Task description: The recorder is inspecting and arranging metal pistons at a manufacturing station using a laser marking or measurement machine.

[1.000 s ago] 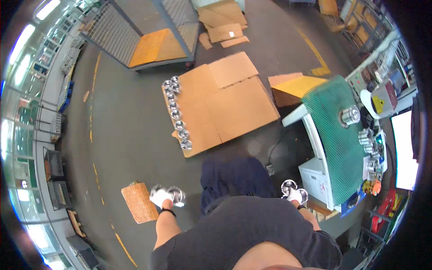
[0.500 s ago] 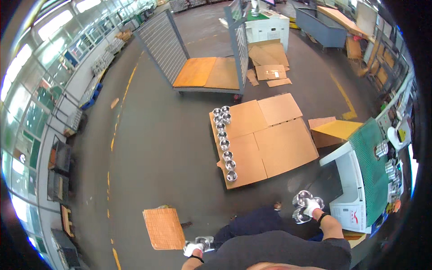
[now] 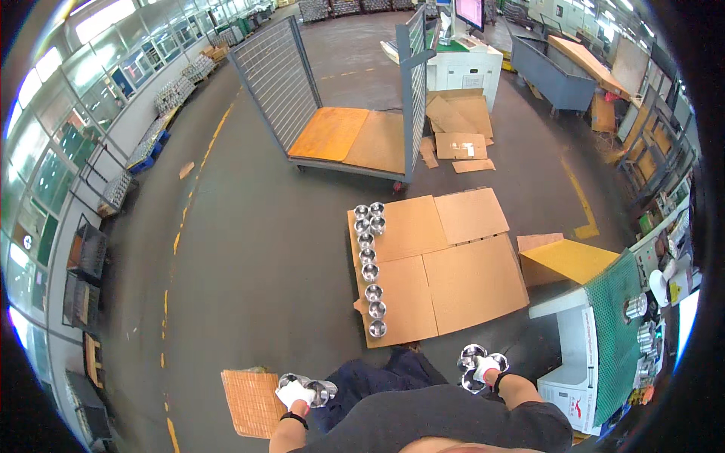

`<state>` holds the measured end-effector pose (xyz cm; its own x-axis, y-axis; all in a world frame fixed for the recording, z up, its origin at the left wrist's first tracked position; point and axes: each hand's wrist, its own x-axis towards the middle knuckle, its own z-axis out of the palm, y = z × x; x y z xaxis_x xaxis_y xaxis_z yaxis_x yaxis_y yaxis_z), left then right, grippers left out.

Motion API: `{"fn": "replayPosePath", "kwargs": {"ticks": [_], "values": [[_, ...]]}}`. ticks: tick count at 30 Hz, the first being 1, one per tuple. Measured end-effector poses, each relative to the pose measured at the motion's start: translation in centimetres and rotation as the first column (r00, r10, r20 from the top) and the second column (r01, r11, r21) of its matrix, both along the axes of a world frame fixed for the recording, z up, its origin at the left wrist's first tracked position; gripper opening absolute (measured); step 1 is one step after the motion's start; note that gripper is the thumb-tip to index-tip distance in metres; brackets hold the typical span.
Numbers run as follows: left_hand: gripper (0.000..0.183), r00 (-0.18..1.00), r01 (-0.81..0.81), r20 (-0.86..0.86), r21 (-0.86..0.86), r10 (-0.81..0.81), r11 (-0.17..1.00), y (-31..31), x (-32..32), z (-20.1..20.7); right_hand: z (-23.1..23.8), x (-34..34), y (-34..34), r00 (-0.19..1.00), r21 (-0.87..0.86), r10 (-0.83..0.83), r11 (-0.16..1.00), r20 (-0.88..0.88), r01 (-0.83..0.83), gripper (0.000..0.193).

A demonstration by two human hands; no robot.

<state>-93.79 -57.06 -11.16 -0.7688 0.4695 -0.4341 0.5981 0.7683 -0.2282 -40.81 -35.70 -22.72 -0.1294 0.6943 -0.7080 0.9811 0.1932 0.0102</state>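
My left hand [image 3: 293,394], in a white glove, is closed around shiny cup-shaped metal parts [image 3: 323,392], beside a woven-looking brown board at the lower left. The gloved right hand [image 3: 485,368] grips a cluster of the same parts [image 3: 473,353], with their round hollow mouths showing. Both clusters hang in front of my body, short of the cardboard-covered platform [image 3: 472,279]. Along that platform's left edge stands a row of similar metal parts [image 3: 368,272], doubled at the far end. My fingers are partly hidden by the parts.
The woven brown board [image 3: 251,402] lies low on my left. A mesh-sided cart [image 3: 351,161] stands beyond the platform, with flattened cardboard [image 3: 461,145] beside it. At right is a workbench with a green mat [image 3: 618,332] and more metal parts [image 3: 637,306]. A yellow-topped box [image 3: 566,260] sits nearby.
My body and view have shifted toward the platform. Both hands, still holding metal parts, have come closer together; the left has risen in view. The row on the cardboard looks unchanged.
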Motion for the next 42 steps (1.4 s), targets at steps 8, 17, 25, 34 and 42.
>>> {"fn": "replayPosePath", "kwargs": {"ticks": [8,17,25,34,42], "values": [[0.048,0.963,0.246,-0.150,0.156,-0.223,0.957,13.1,-4.3,4.7,2.1,-6.5,12.3,0.989,0.011,0.118,0.993,-0.094,-0.118,0.036],[0.027,0.783,0.570,0.102,0.279,-0.614,0.773,34.2,-7.3,-2.3,-8.5,-18.9,26.4,0.983,0.044,-0.065,0.996,-0.173,0.074,0.024],[0.039,0.495,0.640,0.373,0.454,-0.785,0.619,41.5,-5.9,-19.0,-24.8,-33.4,35.2,0.958,0.017,-0.073,0.997,-0.276,0.081,0.032],[0.046,0.410,0.523,0.564,0.499,-0.717,0.691,43.1,-4.3,-28.9,-35.9,-44.3,44.5,0.957,0.202,0.022,0.979,-0.288,0.038,0.037],[0.044,0.299,0.504,0.678,0.485,-0.672,0.714,44.4,-1.2,-32.1,-39.2,-47.5,49.7,0.945,0.335,-0.008,0.934,-0.326,0.123,0.053]]}}
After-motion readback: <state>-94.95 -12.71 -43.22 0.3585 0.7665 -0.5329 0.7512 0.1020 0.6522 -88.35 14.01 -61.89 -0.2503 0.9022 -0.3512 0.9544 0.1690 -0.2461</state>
